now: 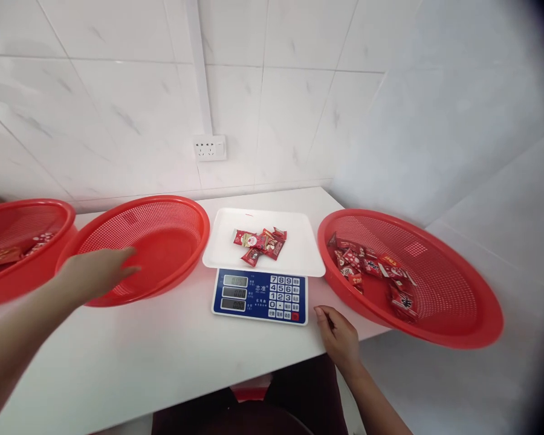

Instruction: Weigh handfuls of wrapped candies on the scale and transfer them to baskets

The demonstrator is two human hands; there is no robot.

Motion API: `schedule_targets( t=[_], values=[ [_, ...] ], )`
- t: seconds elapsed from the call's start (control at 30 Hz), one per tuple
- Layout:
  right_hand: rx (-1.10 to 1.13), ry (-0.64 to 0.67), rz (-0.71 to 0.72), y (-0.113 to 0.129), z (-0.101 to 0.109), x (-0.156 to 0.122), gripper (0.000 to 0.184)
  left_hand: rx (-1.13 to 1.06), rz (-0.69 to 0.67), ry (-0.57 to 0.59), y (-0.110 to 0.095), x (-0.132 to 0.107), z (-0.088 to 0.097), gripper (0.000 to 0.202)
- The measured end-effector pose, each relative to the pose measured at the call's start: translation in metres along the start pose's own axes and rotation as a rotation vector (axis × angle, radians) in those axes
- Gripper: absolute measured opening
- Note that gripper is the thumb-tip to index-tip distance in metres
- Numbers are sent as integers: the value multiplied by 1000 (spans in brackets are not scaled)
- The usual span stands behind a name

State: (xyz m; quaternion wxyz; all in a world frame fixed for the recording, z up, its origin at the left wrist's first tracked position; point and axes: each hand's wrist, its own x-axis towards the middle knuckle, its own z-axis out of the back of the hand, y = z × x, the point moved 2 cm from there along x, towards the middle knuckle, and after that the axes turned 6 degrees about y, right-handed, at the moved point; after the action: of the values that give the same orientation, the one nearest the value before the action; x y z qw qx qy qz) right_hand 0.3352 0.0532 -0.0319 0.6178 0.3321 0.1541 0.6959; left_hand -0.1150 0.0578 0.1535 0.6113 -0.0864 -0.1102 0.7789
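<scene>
My left hand reaches over the near left side of a red plastic basket, slightly blurred. Its fingers are stretched out, with nothing seen in them. My right hand rests by the table's front edge, just right of the scale's keypad, its fingers loosely curled and no object showing in them. Between the hands stands a digital scale with a blue panel and a white tray. Several small red snack packets lie in a loose pile on that tray.
At the right, a large red basket holds several red packets and juts past the table edge. Another red basket at the far left contains packets too. A wall socket is above the white table.
</scene>
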Motion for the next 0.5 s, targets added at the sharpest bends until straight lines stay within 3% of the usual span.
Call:
schedule_targets(
  t=[0.07,0.17,0.27,0.37,0.5],
  values=[
    [-5,-1,-4,-1,-1,0,43,169,-149,130,-44,19,-13,51],
    [3,-12,-3,-2,-2,0,45,98,-400,163,-107,39,-33,43],
    [17,-16,0,-2,-2,0,46,63,-563,230,-152,57,-60,46],
    [19,-20,4,-2,-2,0,46,77,-611,302,-175,73,-81,51],
    [22,-29,16,-3,-2,-1,45,105,-615,327,-182,79,-87,46]
  ],
)
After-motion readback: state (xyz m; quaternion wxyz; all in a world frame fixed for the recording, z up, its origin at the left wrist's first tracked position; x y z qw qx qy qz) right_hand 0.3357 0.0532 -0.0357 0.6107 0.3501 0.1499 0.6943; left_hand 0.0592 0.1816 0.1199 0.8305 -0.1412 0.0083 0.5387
